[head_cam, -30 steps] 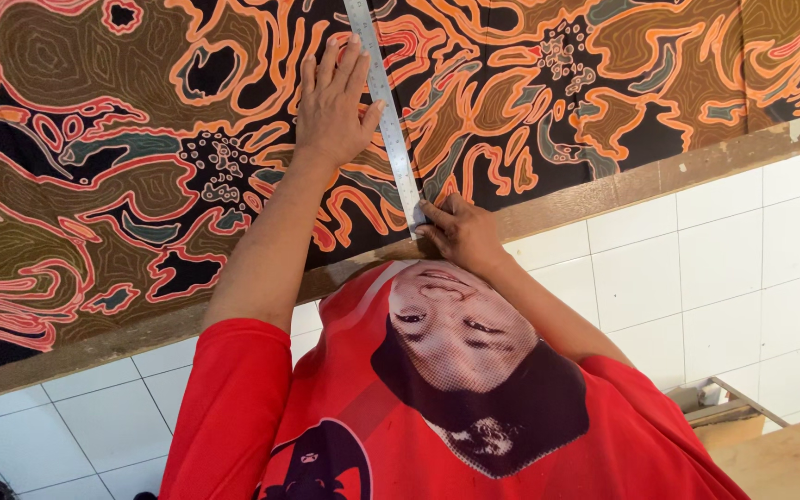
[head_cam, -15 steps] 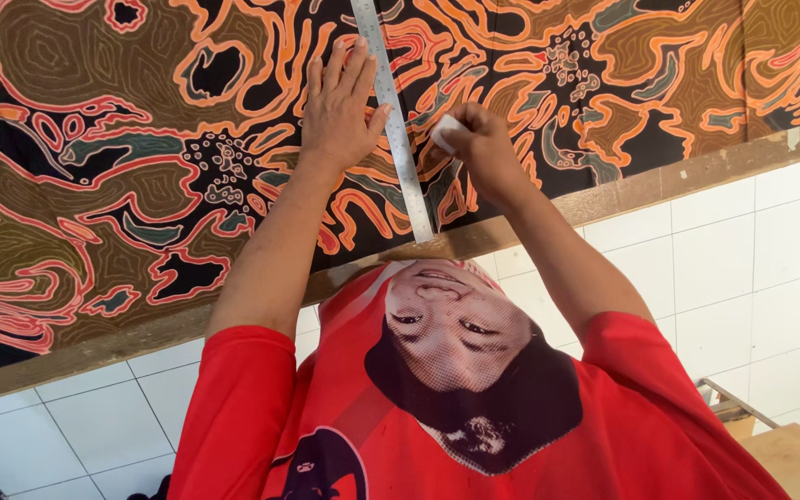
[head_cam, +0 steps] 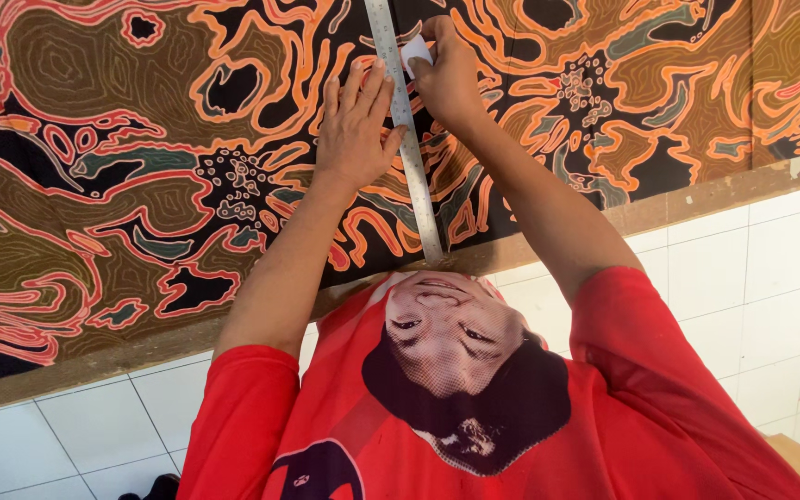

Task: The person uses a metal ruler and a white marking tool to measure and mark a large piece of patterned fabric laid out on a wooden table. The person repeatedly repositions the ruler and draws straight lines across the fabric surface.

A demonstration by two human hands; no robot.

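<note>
Two bare hands worked on the patterned orange-and-black batik cloth [head_cam: 141, 185]. The left hand [head_cam: 354, 130] pressed spread fingers beside the long steel ruler [head_cam: 406, 139]. The right hand [head_cam: 446, 74] pinched a small white chalk piece [head_cam: 414, 53] against the ruler's right edge.

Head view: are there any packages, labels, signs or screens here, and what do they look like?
No packages, labels, signs or screens show.
Metal ruler: long, silver, graduated, lying across the patterned cloth under the left hand.
Red shirt: bears a dark printed picture.
</note>
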